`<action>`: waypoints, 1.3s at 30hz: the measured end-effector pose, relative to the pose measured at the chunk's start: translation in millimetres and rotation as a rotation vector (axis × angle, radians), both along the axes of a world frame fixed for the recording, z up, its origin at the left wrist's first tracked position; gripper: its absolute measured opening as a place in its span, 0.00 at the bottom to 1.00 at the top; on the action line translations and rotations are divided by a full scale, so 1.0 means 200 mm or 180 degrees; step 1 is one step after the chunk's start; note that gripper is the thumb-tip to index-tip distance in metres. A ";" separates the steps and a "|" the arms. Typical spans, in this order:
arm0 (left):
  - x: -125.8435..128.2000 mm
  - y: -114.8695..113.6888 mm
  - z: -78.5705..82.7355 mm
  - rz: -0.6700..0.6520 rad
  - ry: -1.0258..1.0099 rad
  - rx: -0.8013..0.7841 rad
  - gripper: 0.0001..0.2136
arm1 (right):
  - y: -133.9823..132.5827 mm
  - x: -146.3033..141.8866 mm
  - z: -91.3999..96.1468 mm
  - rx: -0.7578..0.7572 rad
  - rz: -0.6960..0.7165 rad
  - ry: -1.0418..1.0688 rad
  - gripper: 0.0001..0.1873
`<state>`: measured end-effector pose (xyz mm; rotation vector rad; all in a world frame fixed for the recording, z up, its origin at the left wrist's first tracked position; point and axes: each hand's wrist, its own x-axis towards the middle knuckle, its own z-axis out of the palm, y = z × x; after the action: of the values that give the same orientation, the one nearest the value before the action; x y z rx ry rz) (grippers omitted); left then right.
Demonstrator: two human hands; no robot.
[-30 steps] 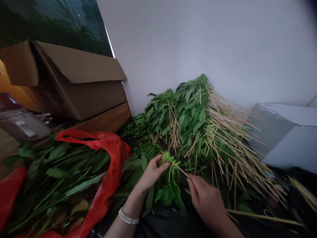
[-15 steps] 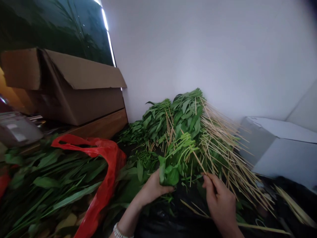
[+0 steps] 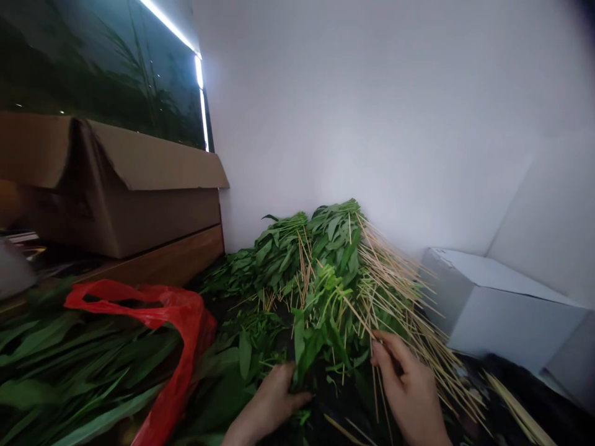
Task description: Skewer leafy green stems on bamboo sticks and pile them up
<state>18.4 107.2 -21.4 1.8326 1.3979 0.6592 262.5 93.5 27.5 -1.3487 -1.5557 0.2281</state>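
Observation:
My right hand (image 3: 406,384) pinches a thin bamboo skewer (image 3: 360,317) between thumb and fingers. The skewer slants up to the left, and a bunch of light green leafy stems (image 3: 332,288) is threaded along it. Broad leaves (image 3: 312,347) hang down from that bunch. Lower and to the left, my left hand (image 3: 272,399) is over loose greens, below the hanging leaves. Its thumb stands apart from the curled fingers, whose tips are partly hidden, and I see nothing gripped there. Loose picked greens (image 3: 260,331) lie just beyond it.
Bundles of leaves on skewers (image 3: 334,232) lean against the white wall, with many bare skewer ends (image 3: 404,297) fanning right. On the left are a red plastic bag (image 3: 188,328) with long leaves and an open cardboard box (image 3: 153,217). A white box (image 3: 506,316) stands at right.
My left hand has come away from the hanging leaves and moved down toward the loose greens. The right hand still holds the skewer. The whole view has tilted up and turned slightly right.

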 end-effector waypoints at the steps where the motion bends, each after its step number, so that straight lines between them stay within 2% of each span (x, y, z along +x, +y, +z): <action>1: 0.00 0.00 0.01 -0.0006 -0.0005 0.0038 0.17 | 0.00 0.00 0.03 0.0016 0.0022 0.0001 0.15; 5: 0.00 -0.01 0.04 -0.0111 0.0064 0.0068 0.17 | 0.01 -0.02 0.18 0.0275 0.0119 -0.0092 0.14; 8: 0.01 0.01 0.01 -0.0042 0.0225 0.0047 0.17 | 0.06 -0.09 0.33 0.0586 0.0606 -0.0578 0.14; 10: 0.01 0.02 -0.02 0.0024 0.0315 0.0043 0.18 | 0.13 -0.14 0.43 0.0929 0.1047 -0.1046 0.15; 12: 0.01 0.03 -0.05 0.0056 0.0378 0.0047 0.18 | 0.25 -0.18 0.54 0.1281 0.1188 -0.1260 0.15; 14: 0.01 0.03 -0.05 0.0029 0.0444 0.0053 0.18 | 0.41 -0.20 0.66 0.1359 0.0884 -0.1310 0.15; 16: 0.00 0.04 -0.05 -0.0066 0.0522 0.0064 0.18 | 0.59 -0.19 0.77 0.1236 0.0197 -0.1430 0.16; 19: -0.01 0.06 -0.04 -0.0232 0.0617 0.0105 0.17 | 0.85 -0.13 0.90 0.1119 -0.0292 -0.1419 0.19; 22: -0.01 0.09 -0.04 -0.0360 0.0631 0.0144 0.17 | 1.03 -0.03 0.93 0.0780 -0.0729 -0.1530 0.21; 25: -0.01 0.10 -0.03 -0.0475 0.0606 0.0146 0.16 | 1.12 0.07 0.88 0.0246 -0.1078 -0.1775 0.16; 27: -0.01 0.10 -0.02 -0.0456 0.0656 0.0133 0.17 | 1.15 0.11 0.84 -0.0122 -0.1176 -0.1993 0.17; 32: -0.01 0.07 -0.01 -0.0281 0.0678 0.0137 0.16 | 1.17 0.13 0.81 -0.0623 -0.1255 -0.2493 0.18; 39: -0.02 0.07 -0.06 -0.0169 0.0630 0.0132 0.19 | 1.09 0.10 0.86 -0.0572 -0.1269 -0.2907 0.18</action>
<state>14.9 122.1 -33.8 2.0052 1.4651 0.4937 282.5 311.8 198.6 -2.0257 -1.9517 -0.5914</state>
